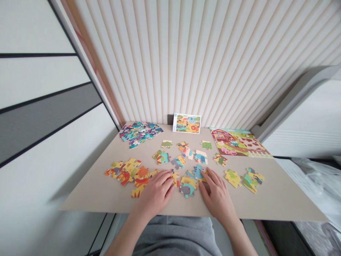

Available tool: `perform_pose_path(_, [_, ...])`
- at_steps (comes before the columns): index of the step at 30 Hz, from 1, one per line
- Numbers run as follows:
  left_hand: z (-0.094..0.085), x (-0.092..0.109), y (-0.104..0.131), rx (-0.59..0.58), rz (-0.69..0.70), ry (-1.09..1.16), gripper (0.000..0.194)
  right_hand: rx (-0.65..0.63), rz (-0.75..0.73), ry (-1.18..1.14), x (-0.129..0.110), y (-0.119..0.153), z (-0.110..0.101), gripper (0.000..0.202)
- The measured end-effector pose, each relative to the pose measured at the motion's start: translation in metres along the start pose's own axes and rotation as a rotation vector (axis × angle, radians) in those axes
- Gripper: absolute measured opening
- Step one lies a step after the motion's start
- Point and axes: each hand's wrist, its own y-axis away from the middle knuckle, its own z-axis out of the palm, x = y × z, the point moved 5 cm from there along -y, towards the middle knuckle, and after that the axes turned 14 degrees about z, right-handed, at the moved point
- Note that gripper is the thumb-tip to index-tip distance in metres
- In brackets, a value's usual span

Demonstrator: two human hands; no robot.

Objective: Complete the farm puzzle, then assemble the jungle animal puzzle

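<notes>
Both hands touch colourful puzzle pieces

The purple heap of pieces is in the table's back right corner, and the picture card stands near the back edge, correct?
Wrong corner: the head view shows the heap in the back left one; the picture card stands near the back edge.

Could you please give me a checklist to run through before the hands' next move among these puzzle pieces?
Picture card propped up, image visible: ok.
Purple pile separate from the yellow pieces: ok.
Farm picture clear of the right hand: ok.
Pieces at the left hand fully uncovered: not ok.
Blue piece by the right hand firmly gripped in its fingers: cannot tell.
Grey animal piece between the hands visible: ok.
</notes>
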Motion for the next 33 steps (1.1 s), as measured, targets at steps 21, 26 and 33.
perform_pose_path(21, [-0.002,0.002,-0.002,0.013,0.019,0.018,0.024,0.269,0.252,0.157,0.05,0.006,-0.029,0.048])
perform_pose_path(26, [-0.006,0.007,-0.005,-0.047,0.053,0.018,0.034,0.193,0.031,0.111,0.015,0.007,-0.025,0.035])
perform_pose_path(33, [-0.013,0.026,-0.011,-0.171,0.271,0.142,0.026,-0.088,-0.299,0.007,-0.042,0.024,-0.022,0.042])
